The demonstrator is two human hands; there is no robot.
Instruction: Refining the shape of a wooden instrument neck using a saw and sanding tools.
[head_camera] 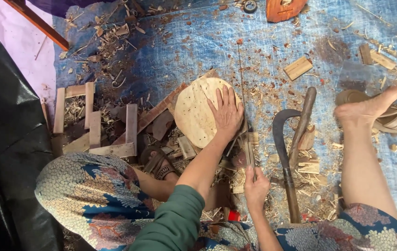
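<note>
Fig.: my left hand point(226, 114), spread flat, pins the round wood disc point(201, 111) while my right hand point(256, 187), closed on a thin rod point(247, 135), should stroke w/ steady, even pressure.

Left hand point(226, 114) flat, palm down, fingers spread and pointing away from body, pressing downward. Left arm extended forward, nearly straight, green sleeve pushed to elbow, forearm bare. Right hand point(256, 187) closer to body, fingers curled in closed grip, knuckles up. Right forearm bare, short reach, elbow bent near lap. Hands apart, left ahead of right.
</note>
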